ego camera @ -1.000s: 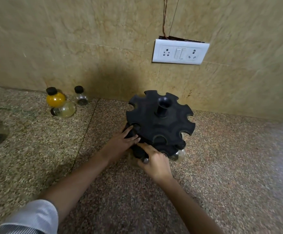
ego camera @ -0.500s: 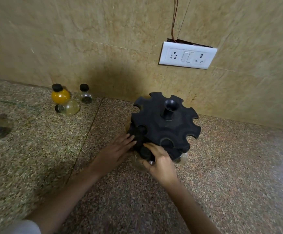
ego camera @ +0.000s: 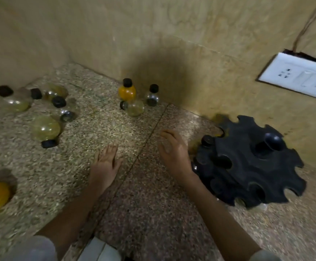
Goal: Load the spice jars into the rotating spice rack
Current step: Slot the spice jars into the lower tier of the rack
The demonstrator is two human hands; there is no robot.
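Spice jars (ego camera: 46,129) lie scattered over the far left of the countertop (ego camera: 153,213), several on their sides. Three more stand in the far middle: an orange jar (ego camera: 127,92) and a small clear jar (ego camera: 152,97) upright, with a pale jar (ego camera: 135,108) tipped over in front. The rotating rack (ego camera: 247,166) stands at the right, a black cap (ego camera: 207,140) showing in a slot on its left rim.

Both hands are empty. The left hand (ego camera: 106,162) is palm down with straight fingers, and the right hand (ego camera: 174,153) is loosely spread just beside the rack. The likeliest slip is a round jar on its side rolling off when brushed (the tipped ones look ready to). The rack may also spin away under a one-handed push, leaving a jar half seated.
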